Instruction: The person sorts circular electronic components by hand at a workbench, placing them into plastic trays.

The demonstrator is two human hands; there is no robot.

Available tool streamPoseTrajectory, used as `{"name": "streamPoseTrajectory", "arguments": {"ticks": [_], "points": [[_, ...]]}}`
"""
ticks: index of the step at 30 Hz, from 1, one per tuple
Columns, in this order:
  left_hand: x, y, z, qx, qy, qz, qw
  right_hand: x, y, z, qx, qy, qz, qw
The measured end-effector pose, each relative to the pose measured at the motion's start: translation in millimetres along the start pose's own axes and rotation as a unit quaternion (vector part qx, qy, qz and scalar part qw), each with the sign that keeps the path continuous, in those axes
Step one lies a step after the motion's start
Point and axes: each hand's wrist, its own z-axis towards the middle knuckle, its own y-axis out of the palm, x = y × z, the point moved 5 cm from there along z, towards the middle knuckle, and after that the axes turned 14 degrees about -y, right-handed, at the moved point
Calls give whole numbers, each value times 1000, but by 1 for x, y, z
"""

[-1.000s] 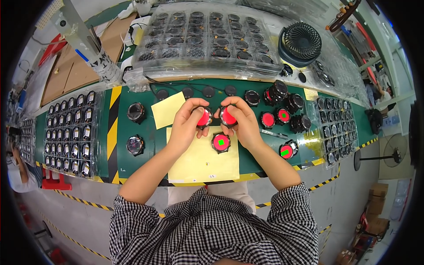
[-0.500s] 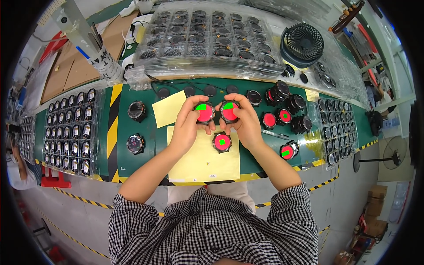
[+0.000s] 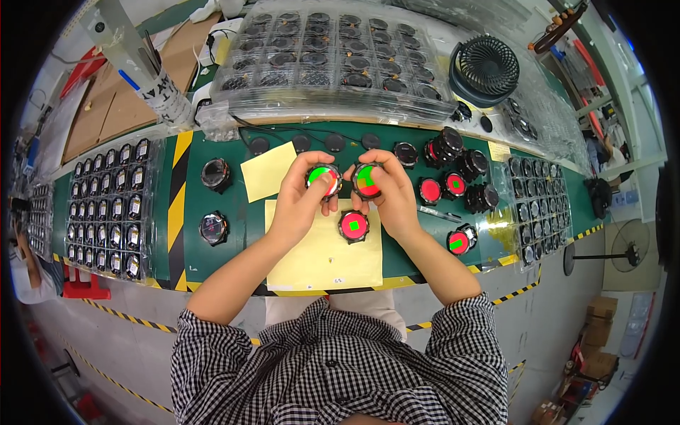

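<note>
My left hand (image 3: 297,200) is closed round a round watch head (image 3: 324,171) without a strap, thumb lying on its lit face. Green, white and red areas show on that screen. A second watch head (image 3: 365,173), its screen green, red and orange, sits in my right hand (image 3: 397,200), with the thumb resting on the glass. Both are held side by side above a yellow sheet (image 3: 304,258). Just below them a third watch head (image 3: 353,226) lies on the sheet, its red screen showing a green square.
Two dark watch heads (image 3: 213,229) lie at left on the green mat. Several more, some lit red, cluster at right near a pen (image 3: 438,213). Filled trays (image 3: 106,205) flank the mat. A large tray (image 3: 333,49) and a black fan (image 3: 484,69) stand behind.
The left watch head's screen has gone from mostly red to green, white and red, with my thumb further over it. The right one shows more green. Both hands stay in place.
</note>
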Motion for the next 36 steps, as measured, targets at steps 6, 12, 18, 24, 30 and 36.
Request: {"name": "streamPoseTrajectory", "arguments": {"ticks": [6,12,18,24,30,36], "points": [[-2,-7,2,5,-28,47,998,4,-4,0,7,21,58,998],[-5,-5,6,-38,-59,-128,989,3,-1,1,12,34,90,995],[-9,-5,5,-7,-36,-61,997,3,1,0,-3,29,53,998],[-9,-3,4,-24,1,1,1000,1,4,0,-19,6,17,1000],[-7,-2,4,-4,2,28,1000,-1,4,-1,-14,4,-1,1000],[-3,-3,3,-35,-38,-56,997,0,1,0,-5,14,37,999]]}}
